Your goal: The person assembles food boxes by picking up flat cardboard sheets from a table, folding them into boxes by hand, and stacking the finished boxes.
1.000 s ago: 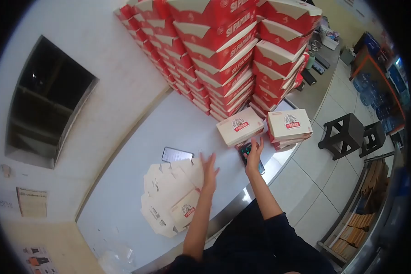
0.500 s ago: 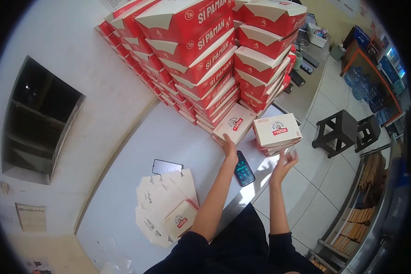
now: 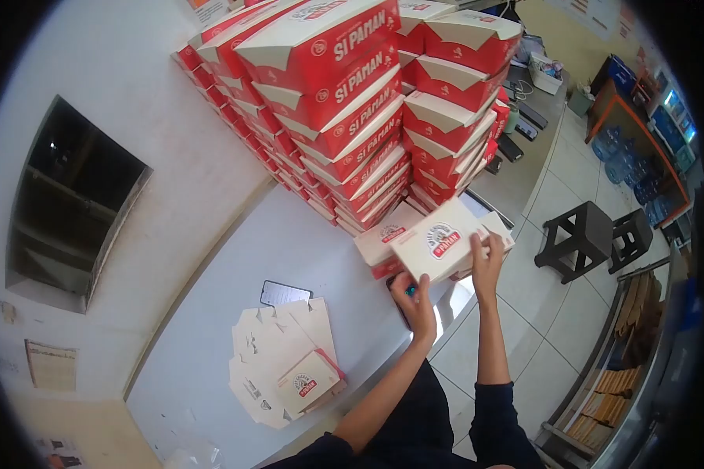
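A white and red food box with a "Si Paman" logo is raised slightly tilted above the table's right edge. My left hand is closed on its lower left corner, thumb on top. At its right end, the fingers of my right hand pinch the edge. Behind it to the left, another small box rests against the tall stacks. More small boxes show partly behind my right hand. A dark phone lies mostly hidden by my left hand.
Tall stacks of red and white boxes fill the table's back. Unfolded box blanks with a small box on top lie at left, beside a lit phone. Dark stools stand on the tiled floor at right.
My left hand has left the box by the stacks and come down to the raised box. My right hand has moved up to grip the same box, now lifted and turned.
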`<state>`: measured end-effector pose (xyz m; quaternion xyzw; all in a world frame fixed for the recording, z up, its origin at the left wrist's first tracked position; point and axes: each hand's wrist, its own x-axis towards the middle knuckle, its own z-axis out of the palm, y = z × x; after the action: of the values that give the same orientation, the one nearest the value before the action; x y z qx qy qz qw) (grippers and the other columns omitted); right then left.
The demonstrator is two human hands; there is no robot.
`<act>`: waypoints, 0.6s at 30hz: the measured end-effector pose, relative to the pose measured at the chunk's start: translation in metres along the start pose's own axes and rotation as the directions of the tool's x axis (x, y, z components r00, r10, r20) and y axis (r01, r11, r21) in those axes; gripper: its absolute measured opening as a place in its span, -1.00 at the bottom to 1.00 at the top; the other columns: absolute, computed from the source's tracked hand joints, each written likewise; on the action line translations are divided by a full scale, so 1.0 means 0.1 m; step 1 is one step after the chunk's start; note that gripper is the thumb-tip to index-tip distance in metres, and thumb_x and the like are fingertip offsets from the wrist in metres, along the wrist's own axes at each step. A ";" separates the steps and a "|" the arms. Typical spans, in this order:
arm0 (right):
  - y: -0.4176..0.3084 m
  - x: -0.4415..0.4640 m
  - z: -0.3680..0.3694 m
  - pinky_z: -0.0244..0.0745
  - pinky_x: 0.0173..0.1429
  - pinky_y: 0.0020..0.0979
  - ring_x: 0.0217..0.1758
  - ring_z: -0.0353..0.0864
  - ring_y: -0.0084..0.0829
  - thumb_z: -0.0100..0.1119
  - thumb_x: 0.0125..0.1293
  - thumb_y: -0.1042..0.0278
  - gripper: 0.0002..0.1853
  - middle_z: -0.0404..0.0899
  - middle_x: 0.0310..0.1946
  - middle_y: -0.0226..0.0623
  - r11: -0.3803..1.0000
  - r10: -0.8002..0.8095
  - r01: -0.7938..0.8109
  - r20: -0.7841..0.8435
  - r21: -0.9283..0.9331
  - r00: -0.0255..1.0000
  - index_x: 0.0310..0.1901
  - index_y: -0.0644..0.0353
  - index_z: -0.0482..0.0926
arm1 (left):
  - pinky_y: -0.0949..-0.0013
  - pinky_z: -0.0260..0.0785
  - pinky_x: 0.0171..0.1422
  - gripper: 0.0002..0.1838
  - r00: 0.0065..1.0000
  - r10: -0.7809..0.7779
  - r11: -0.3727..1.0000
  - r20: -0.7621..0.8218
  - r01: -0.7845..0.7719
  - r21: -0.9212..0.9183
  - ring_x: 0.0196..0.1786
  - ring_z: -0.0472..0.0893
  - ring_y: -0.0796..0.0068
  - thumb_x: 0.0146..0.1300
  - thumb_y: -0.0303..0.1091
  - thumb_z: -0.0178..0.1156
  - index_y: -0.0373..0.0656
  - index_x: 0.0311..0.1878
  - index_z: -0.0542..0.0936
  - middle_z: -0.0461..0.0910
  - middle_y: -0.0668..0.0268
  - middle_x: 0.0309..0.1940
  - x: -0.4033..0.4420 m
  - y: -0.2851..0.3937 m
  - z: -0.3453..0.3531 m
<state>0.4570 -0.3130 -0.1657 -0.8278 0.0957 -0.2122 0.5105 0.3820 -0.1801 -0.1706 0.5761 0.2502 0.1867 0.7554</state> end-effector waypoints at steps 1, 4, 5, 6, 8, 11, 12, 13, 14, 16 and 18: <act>-0.09 0.05 0.04 0.33 0.15 -0.33 -0.02 0.44 -0.31 0.24 0.39 0.19 -0.59 0.50 -0.08 -0.21 1.000 0.006 -0.006 -0.008 0.003 1.000 0.10 0.35 0.59 | 0.35 0.24 0.28 -0.54 1.000 0.001 1.000 0.009 -0.001 0.006 0.13 0.41 0.41 0.40 -0.24 0.25 -0.24 0.19 0.32 0.39 0.21 0.11 0.00 0.06 -0.04; -0.24 0.15 0.21 0.35 0.20 -0.29 0.01 0.49 -0.24 0.25 0.38 0.18 -0.59 0.53 -0.05 -0.12 0.989 -0.104 0.092 0.105 0.111 0.989 0.09 0.35 0.59 | 0.35 0.26 0.23 -0.51 0.996 0.086 0.993 0.009 -0.085 -0.078 0.12 0.35 0.42 0.33 -0.23 0.36 -0.21 0.09 0.27 0.32 0.22 0.01 0.16 0.07 -0.16; -0.21 0.15 0.20 0.35 0.20 -0.29 0.01 0.49 -0.24 0.25 0.38 0.18 -0.59 0.53 -0.05 -0.12 0.989 -0.107 0.095 0.105 0.114 0.989 0.09 0.35 0.59 | 0.35 0.26 0.23 -0.51 0.996 0.089 0.993 0.007 -0.088 -0.079 0.12 0.35 0.42 0.33 -0.23 0.36 -0.21 0.09 0.27 0.32 0.22 0.01 0.29 -0.03 -0.21; -0.19 0.15 0.17 0.33 0.26 -0.23 0.09 0.48 -0.18 0.27 0.37 0.16 -0.58 0.54 0.00 -0.11 0.987 -0.157 0.156 -0.022 -0.022 0.987 0.10 0.32 0.59 | 0.35 0.32 0.21 -0.54 0.993 0.051 0.990 -0.109 -0.064 -0.124 0.07 0.38 0.45 0.34 -0.24 0.35 -0.17 0.05 0.27 0.32 0.25 -0.03 0.44 -0.14 -0.23; 0.01 0.11 0.04 0.17 0.43 -0.05 0.34 0.36 -0.02 0.32 0.33 0.09 -0.44 0.47 0.22 -0.01 0.909 -0.180 0.055 -0.269 -0.413 0.946 0.26 0.23 0.49 | 0.32 0.43 0.15 -0.56 0.969 0.005 0.996 -0.246 -0.027 -0.087 -0.04 0.41 0.48 0.33 -0.24 0.34 -0.10 0.00 0.25 0.30 0.30 -0.07 0.64 -0.20 -0.35; 0.76 0.08 -0.05 0.11 0.46 -0.02 0.39 0.28 0.02 0.39 0.25 -0.03 -0.23 0.34 0.32 0.07 0.894 0.086 -0.301 -0.532 -0.332 0.842 0.37 0.22 0.35 | 0.27 0.45 0.18 -0.57 0.969 -0.129 0.946 -0.209 0.058 -0.318 -0.05 0.42 0.47 0.33 -0.24 0.34 -0.10 -0.02 0.24 0.29 0.29 -0.06 0.68 0.06 -0.54; 0.85 0.05 -0.08 0.11 0.46 -0.02 0.39 0.28 0.02 0.39 0.25 -0.03 -0.23 0.34 0.32 0.07 0.893 0.088 -0.300 -0.524 -0.336 0.847 0.37 0.22 0.35 | 0.13 0.42 0.24 -0.54 0.969 -0.076 0.962 -0.234 0.010 -0.272 0.01 0.43 0.40 0.33 -0.23 0.29 -0.10 0.11 0.26 0.31 0.26 -0.03 0.73 -0.02 -0.64; 0.91 0.03 -0.10 0.10 0.46 -0.05 0.39 0.27 0.01 0.44 0.17 -0.09 -0.14 0.31 0.32 0.09 0.876 0.280 -0.439 -0.534 -0.197 0.798 0.37 0.24 0.32 | 0.13 0.42 0.24 -0.54 0.967 -0.078 0.962 -0.241 0.010 -0.271 0.01 0.43 0.40 0.33 -0.23 0.29 -0.10 0.11 0.26 0.31 0.26 -0.03 0.72 0.02 -0.74; 0.95 0.01 -0.12 0.10 0.46 -0.07 0.40 0.26 0.01 0.49 0.10 -0.15 -0.06 0.28 0.32 0.11 0.823 0.460 -0.565 -0.516 -0.057 0.722 0.38 0.25 0.30 | 0.07 0.38 0.28 -0.50 0.952 -0.083 0.949 -0.294 -0.014 -0.313 0.10 0.43 0.35 0.33 -0.18 0.24 -0.09 0.20 0.25 0.33 0.23 0.04 0.71 0.08 -0.86; 0.80 -0.34 -0.09 0.15 0.43 -0.09 0.34 0.33 0.00 0.58 -0.06 -0.19 -0.03 0.37 0.22 0.05 0.972 0.100 -0.193 -0.514 -0.132 0.852 0.28 0.26 0.39 | 0.00 0.30 0.37 -0.41 0.945 -0.034 0.917 -0.326 -0.100 -0.386 0.26 0.40 0.26 0.33 -0.10 0.13 -0.07 0.33 0.22 0.36 0.19 0.19 0.67 0.13 -1.21; 0.50 -1.02 0.17 0.19 0.40 -0.10 0.26 0.40 0.00 0.60 -0.10 -0.16 -0.09 0.42 0.15 0.02 0.996 0.091 -0.091 0.005 0.013 0.996 0.19 0.27 0.44 | 0.02 0.25 0.43 -0.41 0.948 0.035 0.898 -0.316 -0.168 -0.407 0.36 0.37 0.24 0.33 -0.03 0.07 -0.05 0.35 0.24 0.37 0.19 0.28 0.58 0.09 -1.75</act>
<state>0.3770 -0.2842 -0.2428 -0.8195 0.1310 -0.1876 0.5254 0.3253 -0.0085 -0.2086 0.3732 0.2843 0.3620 0.8055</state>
